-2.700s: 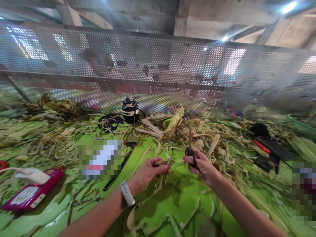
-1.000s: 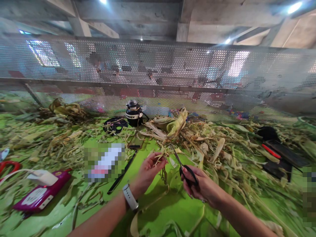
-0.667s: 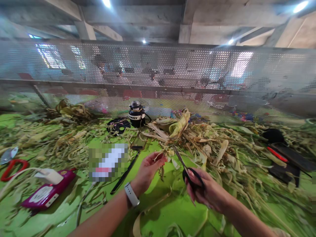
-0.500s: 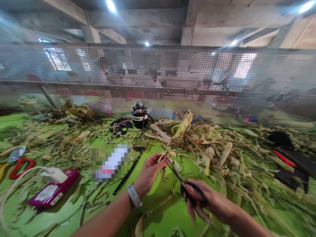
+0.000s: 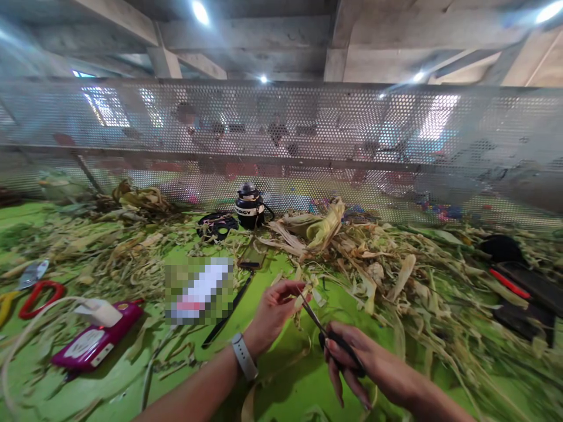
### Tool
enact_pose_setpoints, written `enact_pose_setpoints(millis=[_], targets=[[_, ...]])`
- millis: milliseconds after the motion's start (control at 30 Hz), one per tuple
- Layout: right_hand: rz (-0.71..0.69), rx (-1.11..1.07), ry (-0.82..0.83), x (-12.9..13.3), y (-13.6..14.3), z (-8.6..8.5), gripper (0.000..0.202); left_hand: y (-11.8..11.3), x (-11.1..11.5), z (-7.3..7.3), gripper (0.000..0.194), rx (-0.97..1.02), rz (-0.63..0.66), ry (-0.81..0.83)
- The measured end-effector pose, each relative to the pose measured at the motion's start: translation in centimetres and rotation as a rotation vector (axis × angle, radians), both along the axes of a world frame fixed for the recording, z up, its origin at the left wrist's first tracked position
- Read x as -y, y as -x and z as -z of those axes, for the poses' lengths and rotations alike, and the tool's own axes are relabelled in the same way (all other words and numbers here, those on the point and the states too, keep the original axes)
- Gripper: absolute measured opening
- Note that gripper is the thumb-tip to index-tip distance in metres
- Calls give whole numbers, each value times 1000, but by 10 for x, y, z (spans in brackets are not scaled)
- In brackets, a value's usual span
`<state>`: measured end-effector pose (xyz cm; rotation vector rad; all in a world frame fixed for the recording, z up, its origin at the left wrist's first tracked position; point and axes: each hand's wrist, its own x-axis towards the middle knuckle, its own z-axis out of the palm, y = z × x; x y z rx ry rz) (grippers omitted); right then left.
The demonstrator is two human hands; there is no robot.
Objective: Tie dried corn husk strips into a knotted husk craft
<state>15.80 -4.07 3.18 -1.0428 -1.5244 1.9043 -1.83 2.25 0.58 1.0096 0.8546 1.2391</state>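
Fingers and thumb of my left hand [image 5: 269, 313] are pinched around a small piece of dried corn husk [image 5: 312, 283]; a grey watch band circles that wrist. Black-handled scissors [image 5: 315, 318] are gripped in my right hand [image 5: 352, 354], with fingers in the handle loops. Their blades point up and left, and the tips are at the husk beside my left fingertips. Whether the blades touch it I cannot tell. Below the hands, a curled husk strip [image 5: 281, 369] lies on the green tabletop [image 5: 290, 390].
Husk scraps [image 5: 118, 258] spread across the left side, with a bigger husk pile [image 5: 325, 228] ahead. A black jar [image 5: 250, 208] stands before a perforated metal screen [image 5: 281, 129]. To the left lie a purple power strip [image 5: 97, 340], red-handled scissors [image 5: 41, 299] and a blurred-out device [image 5: 200, 290].
The scissor blades look closer together. My left hand has shifted slightly right and down, and my right hand slightly left.
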Motion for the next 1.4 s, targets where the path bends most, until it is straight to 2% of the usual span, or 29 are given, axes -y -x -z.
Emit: enact_pose_setpoints(millis=[333,600,1133,1400], targets=[[-2,37,-9,-1,-4,6,37,2,-1,3,19,-31,33,-24],[11,53,-9,-4,-5,3,36,0,2,-4,22,-71,10,1],[15,66,8,-3,-3,1,40,1,1,-1,20,-94,41,-27],[50,101,-31,-3,1,3,40,0,4,-5,20,-72,6,5]])
